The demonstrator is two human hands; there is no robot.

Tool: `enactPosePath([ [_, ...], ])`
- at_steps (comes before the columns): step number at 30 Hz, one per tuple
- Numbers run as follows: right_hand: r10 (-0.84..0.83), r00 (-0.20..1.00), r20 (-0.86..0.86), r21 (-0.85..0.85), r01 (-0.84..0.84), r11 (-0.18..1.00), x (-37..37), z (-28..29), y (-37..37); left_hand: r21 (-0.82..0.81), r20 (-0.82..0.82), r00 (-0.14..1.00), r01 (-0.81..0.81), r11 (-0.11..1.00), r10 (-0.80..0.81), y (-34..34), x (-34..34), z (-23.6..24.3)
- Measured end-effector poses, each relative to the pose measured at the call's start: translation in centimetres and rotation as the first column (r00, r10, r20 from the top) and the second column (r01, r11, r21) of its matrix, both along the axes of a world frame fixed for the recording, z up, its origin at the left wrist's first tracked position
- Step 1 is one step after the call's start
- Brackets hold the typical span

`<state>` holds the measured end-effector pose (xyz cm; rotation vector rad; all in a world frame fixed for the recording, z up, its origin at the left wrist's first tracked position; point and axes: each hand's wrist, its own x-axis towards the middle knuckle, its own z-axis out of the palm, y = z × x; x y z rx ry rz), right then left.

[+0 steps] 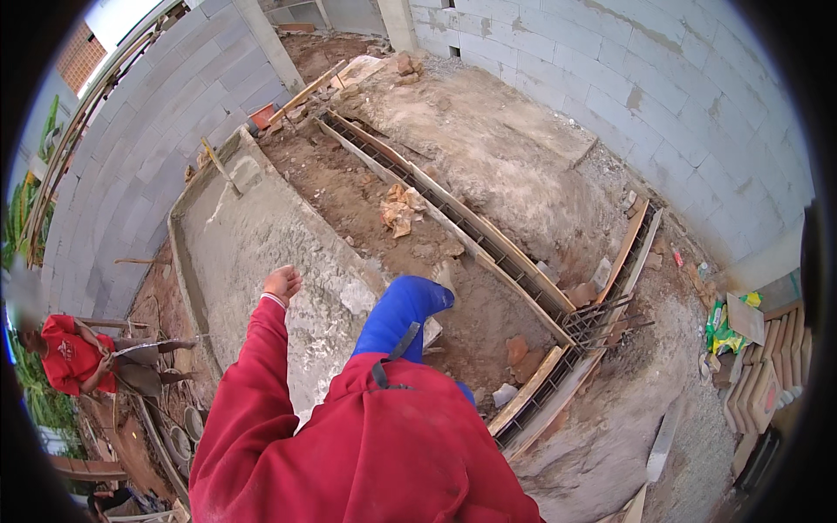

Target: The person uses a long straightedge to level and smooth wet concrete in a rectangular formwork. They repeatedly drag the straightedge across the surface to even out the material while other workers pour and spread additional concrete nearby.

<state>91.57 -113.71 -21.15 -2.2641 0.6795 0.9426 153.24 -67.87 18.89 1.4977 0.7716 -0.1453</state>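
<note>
My left hand (pixel 282 284) hangs at the end of a red sleeve, over the wet grey concrete (pixel 261 222). Its fingers are loosely curled and nothing shows in them. My right hand is out of view. One of my legs, in blue trousers (pixel 397 309), steps forward at the concrete's right edge, beside bare soil. A wooden handle (pixel 221 166) sticks up from the far part of the concrete. To the left, a co-worker in a red shirt (pixel 71 359) holds a hose, and water sprays from it toward the concrete.
Long board forms (pixel 453 213) with steel bars (pixel 602 321) inside run across the right side. A crumpled paper bag (pixel 401 211) lies on the soil. Grey block walls (pixel 645 96) stand around. Stacked tiles (pixel 763 375) are at far right, buckets (pixel 181 440) at lower left.
</note>
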Motion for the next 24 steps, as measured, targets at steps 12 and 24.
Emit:
enactPosePath([
  [12, -0.94, -0.081, -0.331, 0.376, 0.902, -0.21, 15.5, 3.2, -9.7, -0.1, -0.155, 0.946, 0.271, 0.957, -0.284, -13.2, 11.6, -10.2],
  [24, -0.707, 0.541, -0.455, 0.179, 0.833, 0.523, 51.6, 20.0, -22.5, 0.025, -0.57, 0.777, 0.343, 0.939, -0.268, -3.4, 0.5, -28.5],
])
